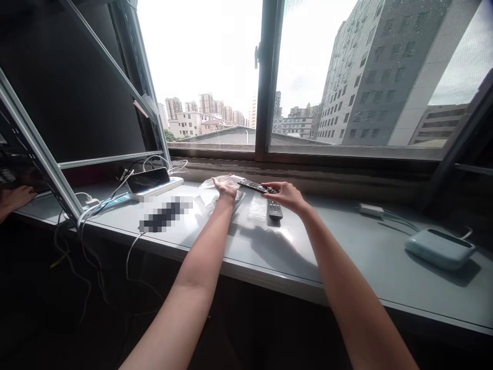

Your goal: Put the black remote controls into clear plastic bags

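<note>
My right hand grips a black remote control by its near end, and the remote points left. My left hand is closed on a clear plastic bag, just beyond the remote's far end. Whether the remote's tip touches the bag or lies inside it, I cannot tell. Below my hands, a second black remote control lies on the desk. A folded clear plastic bag lies left of it, and more crumpled plastic is partly hidden behind my left wrist.
On the left are a phone lying on a white box, a blurred-out dark item and loose cables. A pale blue device with a cable and white adapter sits right. Another person's hand rests at far left.
</note>
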`<state>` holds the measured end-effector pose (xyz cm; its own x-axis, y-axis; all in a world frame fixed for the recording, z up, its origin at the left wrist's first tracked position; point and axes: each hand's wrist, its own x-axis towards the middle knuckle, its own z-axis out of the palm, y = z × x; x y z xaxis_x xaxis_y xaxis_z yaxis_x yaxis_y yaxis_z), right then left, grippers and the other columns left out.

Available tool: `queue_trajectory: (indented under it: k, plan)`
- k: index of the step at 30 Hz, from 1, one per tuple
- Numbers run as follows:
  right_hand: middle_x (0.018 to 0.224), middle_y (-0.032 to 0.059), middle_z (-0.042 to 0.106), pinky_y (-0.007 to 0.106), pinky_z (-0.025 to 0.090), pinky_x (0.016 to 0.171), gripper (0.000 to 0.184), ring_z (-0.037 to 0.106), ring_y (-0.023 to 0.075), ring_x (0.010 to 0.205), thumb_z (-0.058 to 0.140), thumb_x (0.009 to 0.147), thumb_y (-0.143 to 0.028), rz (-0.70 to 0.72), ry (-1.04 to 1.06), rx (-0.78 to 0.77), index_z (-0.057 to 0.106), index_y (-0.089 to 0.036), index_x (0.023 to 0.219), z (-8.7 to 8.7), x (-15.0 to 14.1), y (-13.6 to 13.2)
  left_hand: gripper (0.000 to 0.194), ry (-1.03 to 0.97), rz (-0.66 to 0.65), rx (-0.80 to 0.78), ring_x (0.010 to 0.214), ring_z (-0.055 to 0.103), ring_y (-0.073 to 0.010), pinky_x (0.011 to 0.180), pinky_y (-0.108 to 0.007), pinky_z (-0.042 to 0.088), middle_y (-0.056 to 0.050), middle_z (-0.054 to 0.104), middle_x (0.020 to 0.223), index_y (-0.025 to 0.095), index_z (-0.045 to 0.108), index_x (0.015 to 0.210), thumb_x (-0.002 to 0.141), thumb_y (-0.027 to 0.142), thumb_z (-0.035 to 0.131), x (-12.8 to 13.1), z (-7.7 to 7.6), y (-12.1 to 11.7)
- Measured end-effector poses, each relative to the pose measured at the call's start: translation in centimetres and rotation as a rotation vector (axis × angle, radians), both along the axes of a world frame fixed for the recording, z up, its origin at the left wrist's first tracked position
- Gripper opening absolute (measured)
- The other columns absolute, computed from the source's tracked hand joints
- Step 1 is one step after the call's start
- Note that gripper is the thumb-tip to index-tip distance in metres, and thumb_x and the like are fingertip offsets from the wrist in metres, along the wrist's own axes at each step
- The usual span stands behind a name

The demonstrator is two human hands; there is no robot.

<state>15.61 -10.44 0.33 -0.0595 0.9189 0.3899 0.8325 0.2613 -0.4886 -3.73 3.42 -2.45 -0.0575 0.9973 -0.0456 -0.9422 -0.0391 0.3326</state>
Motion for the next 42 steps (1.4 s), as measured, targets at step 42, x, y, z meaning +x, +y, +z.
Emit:
queue_trajectory:
  k: [42]
  plan:
    - [0.111, -0.0022, 0.075, 0.031, 0.052, 0.081, 0.045, 0.067, 0.0249, 0.105, 0.072, 0.08, -0.043, -0.044, -0.103, 0.039, 0.069, -0.038, 0.125, 0.33, 0.42, -0.34, 0.05, -0.091, 0.001, -0.012, 0.072, 0.06, -0.0189, 0.072, -0.035, 0.053, -0.006, 0.057, 0.08, 0.02, 0.048, 0.087, 0.099, 0.061, 0.023, 0.65, 0.68, -0.77]
